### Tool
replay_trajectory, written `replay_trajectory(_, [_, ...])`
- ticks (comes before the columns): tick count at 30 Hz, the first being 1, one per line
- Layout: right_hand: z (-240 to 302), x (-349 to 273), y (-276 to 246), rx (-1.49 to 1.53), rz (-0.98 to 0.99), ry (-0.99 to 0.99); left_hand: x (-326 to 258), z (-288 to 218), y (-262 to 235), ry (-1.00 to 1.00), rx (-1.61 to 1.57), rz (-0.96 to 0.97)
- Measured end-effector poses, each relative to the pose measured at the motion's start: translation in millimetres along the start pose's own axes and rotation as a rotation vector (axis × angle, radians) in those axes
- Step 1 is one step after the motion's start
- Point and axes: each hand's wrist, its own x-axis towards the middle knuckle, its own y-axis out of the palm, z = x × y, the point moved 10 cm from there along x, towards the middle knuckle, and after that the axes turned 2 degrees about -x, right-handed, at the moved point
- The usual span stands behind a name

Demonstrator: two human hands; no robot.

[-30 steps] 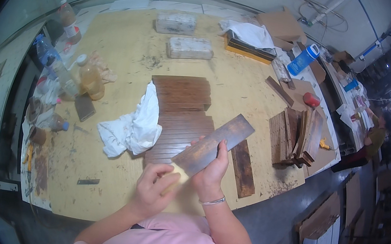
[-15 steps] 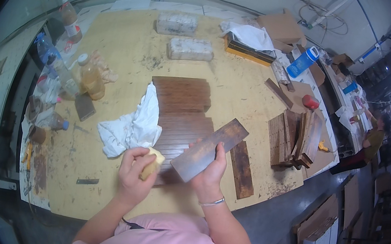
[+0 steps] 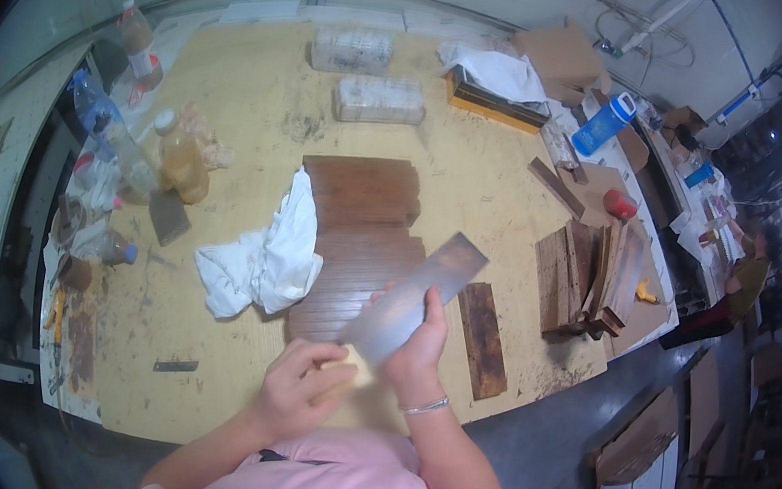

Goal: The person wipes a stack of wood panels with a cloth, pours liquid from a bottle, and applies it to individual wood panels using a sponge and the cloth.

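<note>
My right hand (image 3: pixel 418 355) grips a narrow, flat wooden plank (image 3: pixel 416 294), held tilted above the table with its face catching the light. Close by its lower end is my left hand (image 3: pixel 296 390), fingers curled round a yellow sponge (image 3: pixel 328 395) that is mostly hidden and blurred. Below the plank lie dark brown boards (image 3: pixel 359 189) side by side. A crumpled white cloth (image 3: pixel 261 271) rests along their left edge, and one loose dark plank (image 3: pixel 483 341) lies to the right.
Stacked wood strips (image 3: pixel 581 273) stand at the right beside a red object (image 3: pixel 619 204). Two wrapped blocks (image 3: pixel 380 101) sit at the back. Several bottles, one with amber liquid (image 3: pixel 184 163), line the left side. A blue bottle (image 3: pixel 604 125) stands back right. Another person (image 3: pixel 748 278) is far right.
My left hand with the sponge has moved right and toward me, to the plank's lower end. The plank in my right hand has shifted slightly left.
</note>
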Motion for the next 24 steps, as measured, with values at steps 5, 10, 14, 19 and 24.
replay_trajectory(5, [-20, -23, 14, -0.291, 0.210, 0.237, 10, 21, -50, -0.165, 0.105, -0.263])
replay_trajectory(10, [-28, -39, 4, -0.684, 0.395, 0.153, 38, 25, -59, -0.087, 0.118, -0.293])
replay_trajectory(14, [-29, -48, 7, -0.897, 0.447, 0.065, 59, 20, -51, -0.032, 0.138, -0.281])
replay_trajectory(19, [-10, -54, 10, -1.178, 0.504, -0.229, 70, 26, -41, -0.059, 0.149, -0.239])
replay_trajectory(24, [-5, -45, -15, -1.217, 0.428, -0.215, 47, 59, -57, -0.199, 0.168, -0.286])
